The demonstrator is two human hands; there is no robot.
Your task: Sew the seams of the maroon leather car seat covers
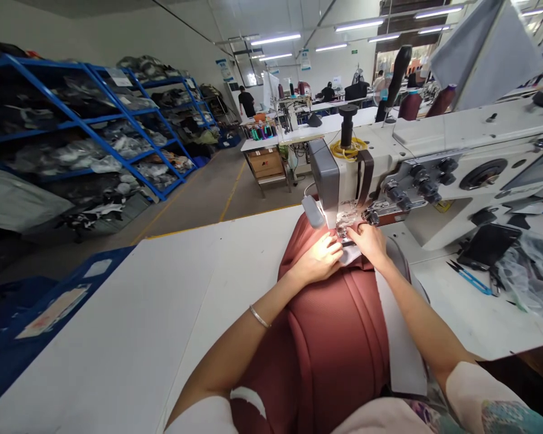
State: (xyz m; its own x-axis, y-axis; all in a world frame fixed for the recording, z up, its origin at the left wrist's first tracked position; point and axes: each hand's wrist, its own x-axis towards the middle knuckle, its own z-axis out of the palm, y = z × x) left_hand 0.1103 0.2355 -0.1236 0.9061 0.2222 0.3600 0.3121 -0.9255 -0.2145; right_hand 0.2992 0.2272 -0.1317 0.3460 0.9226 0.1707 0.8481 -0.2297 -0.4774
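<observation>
A reddish-brown padded cover (339, 328) with stitched seams and a pale backing hangs over the table edge toward my lap. Its far end lies under the head of a white sewing machine (359, 181), where a lamp lights the needle area. My left hand (321, 258) has its fingers curled on the cover's edge just left of the presser foot (341, 231). On the other side, my right hand (370, 243) grips the cover with thumb and fingers close to the foot. The exact fingertip hold is partly hidden by glare and the machine.
Blue thread snips (473, 278), a black phone (489, 246) and clear plastic bags (534, 274) lie on the right. A blue bin (58, 313) stands against the white table (131, 325) at left. Blue shelves (84, 123) and people at other tables are farther back.
</observation>
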